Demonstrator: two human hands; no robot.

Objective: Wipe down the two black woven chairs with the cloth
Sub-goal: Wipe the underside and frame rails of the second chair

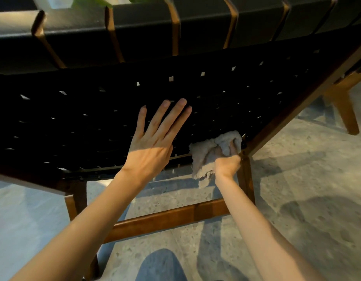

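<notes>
- Black woven seat (pixel 74 122) of the chair, head view: close in front, filling the upper half, sloping up toward the right edge.
- Left hand (pixel 153 145): flat on the weave near mid-seat, fingers straight and fanned, holding nothing.
- Right hand (pixel 227 163): fist closed round a bunched pale cloth (pixel 201 157), pressed to the seat's near right corner, just beside the wooden rail (pixel 297 110) and above the front leg (pixel 246 179).
- Cloth: crumpled, no clear long axis, with a loose tail hanging below the fist toward the floor (pixel 307 179).
- Seat's long axis: left to right across the view, rising to the right, with straps crossing in a grid and small pale gaps between them.
- Above it, likely the backrest (pixel 206 27): wide black straps wrapped over a tan wooden bar.
- Step in hand, by the look of it: wiping the seat's right front corner.
- Keep the left palm flat as a brace against the give of the weave.
- Follow the straps rather than cutting across them, and work the wad into the gaps and the joint at the rail.
- Turn the cloth to a clean face and gather in the tail to avoid snagging.
- Sweep leftward along the front edge in overlapping passes.
- Far right, well apart: a wooden leg (pixel 345 112), possibly of the second chair.
</notes>
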